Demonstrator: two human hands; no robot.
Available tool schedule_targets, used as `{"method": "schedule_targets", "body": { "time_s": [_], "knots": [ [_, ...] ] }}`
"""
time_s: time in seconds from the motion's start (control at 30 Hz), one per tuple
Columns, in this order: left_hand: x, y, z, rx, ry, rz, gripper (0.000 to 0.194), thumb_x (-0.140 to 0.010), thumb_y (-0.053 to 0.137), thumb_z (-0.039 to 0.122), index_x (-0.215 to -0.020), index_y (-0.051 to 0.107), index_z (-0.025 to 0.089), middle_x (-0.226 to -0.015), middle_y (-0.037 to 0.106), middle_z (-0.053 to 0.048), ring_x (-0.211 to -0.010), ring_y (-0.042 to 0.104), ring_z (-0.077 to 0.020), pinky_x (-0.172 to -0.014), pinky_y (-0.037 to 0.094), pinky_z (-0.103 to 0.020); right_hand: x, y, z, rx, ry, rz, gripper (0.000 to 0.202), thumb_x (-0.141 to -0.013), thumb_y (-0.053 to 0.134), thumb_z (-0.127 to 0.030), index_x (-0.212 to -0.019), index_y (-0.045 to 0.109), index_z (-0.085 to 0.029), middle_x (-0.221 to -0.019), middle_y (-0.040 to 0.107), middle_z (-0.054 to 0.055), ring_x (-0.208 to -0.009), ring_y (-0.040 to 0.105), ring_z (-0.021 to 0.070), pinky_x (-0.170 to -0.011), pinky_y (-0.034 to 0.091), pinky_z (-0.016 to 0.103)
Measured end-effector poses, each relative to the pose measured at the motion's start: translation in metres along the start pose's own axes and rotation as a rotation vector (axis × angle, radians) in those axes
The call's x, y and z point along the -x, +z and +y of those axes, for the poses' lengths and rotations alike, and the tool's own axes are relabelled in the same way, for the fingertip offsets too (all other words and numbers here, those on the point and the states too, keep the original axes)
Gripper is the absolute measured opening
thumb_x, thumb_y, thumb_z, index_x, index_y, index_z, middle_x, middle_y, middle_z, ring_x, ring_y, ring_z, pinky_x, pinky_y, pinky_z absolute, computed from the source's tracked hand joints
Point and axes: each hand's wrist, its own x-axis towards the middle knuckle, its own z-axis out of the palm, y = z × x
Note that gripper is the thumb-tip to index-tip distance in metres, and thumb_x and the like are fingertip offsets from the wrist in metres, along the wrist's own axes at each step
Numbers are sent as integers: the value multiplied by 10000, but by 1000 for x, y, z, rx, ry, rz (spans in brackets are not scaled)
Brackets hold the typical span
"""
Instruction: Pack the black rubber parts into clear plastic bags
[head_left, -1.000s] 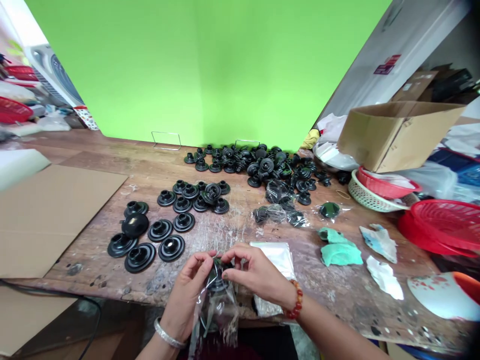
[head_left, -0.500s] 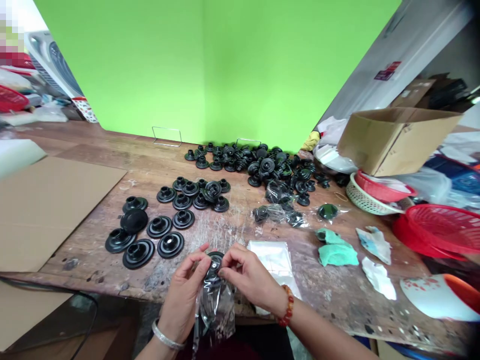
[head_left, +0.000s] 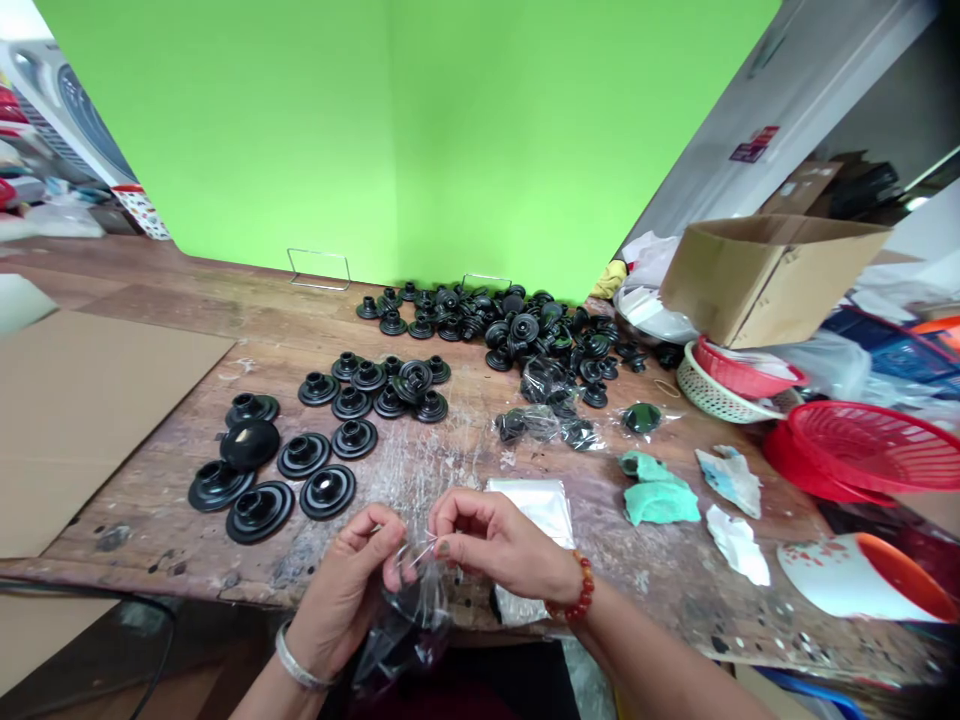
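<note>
since the earlier frame the black part [head_left: 409, 600] sits lower, now fully inside the clear plastic bag [head_left: 405, 625]; before, it sat up at the bag mouth between the fingertips. both hands sit a bit lower and nearer the table edge too.

left hand [head_left: 349, 590]: closed, thumb and forefinger pinching the left side of the bag mouth. right hand [head_left: 487, 545]: closed as well, fingertips pinching the right side of the mouth, just beside the left fingers. the bag hangs below the two pinches, just past the near edge of the wooden table [head_left: 675, 590], with the part resting in its bottom.

step in hand, as i read it: bagging one part; insertion looks done, mouth being gathered or closed. can't tell whether the film is sealed or only pinched, it is too thin and glossy to read.

next move likely calls for keeping both pinches level so the part doesn't tip out, then folding or pressing the mouth flat. thin film, so a light grip; it will crumple easily.

around: a stack of flat clear bags [head_left: 536, 505] lies on the table just beyond the right hand. loose parts in rows [head_left: 300, 460] stand to the left, a big heap of parts [head_left: 517, 325] further back, a few already bagged parts [head_left: 547, 425] between heap and hands. green cloth scraps [head_left: 656, 495] to the right, red baskets [head_left: 862, 450] at the far right.
</note>
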Motion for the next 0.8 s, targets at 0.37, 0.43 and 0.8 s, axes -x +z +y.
{"method": "schedule_targets", "body": {
  "time_s": [0.37, 0.43, 0.8],
  "knots": [
    [-7, -5, 15, -408, 578, 134, 207, -769, 728, 274, -969, 679, 294, -1165, 619, -7, -1155, 521, -188, -1028, 386, -306, -29, -10, -22, 584, -147, 21, 99, -831, 621, -178, -737, 602, -158, -667, 562, -20, -610, 544, 98, -586, 443, 217],
    [-8, -2, 9, -351, 527, 262, 294, -774, 720, 333, -1052, 627, 302, -1181, 611, -7, -1171, 516, -187, -1006, 402, -292, -47, -20, -27, 462, -88, 186, 146, -845, 586, -201, -706, 584, -156, -638, 589, -8, -560, 588, 108, -540, 474, 222],
    [-6, -5, -30, -421, 286, 224, 346, -692, 760, 394, -971, 639, 228, -970, 673, -23, -980, 602, -191, -850, 486, -261, -46, -139, -28, 587, -38, 829, 101, -759, 629, -194, -677, 577, -165, -619, 602, 8, -543, 545, 145, -583, 479, 296]
  ]
}}
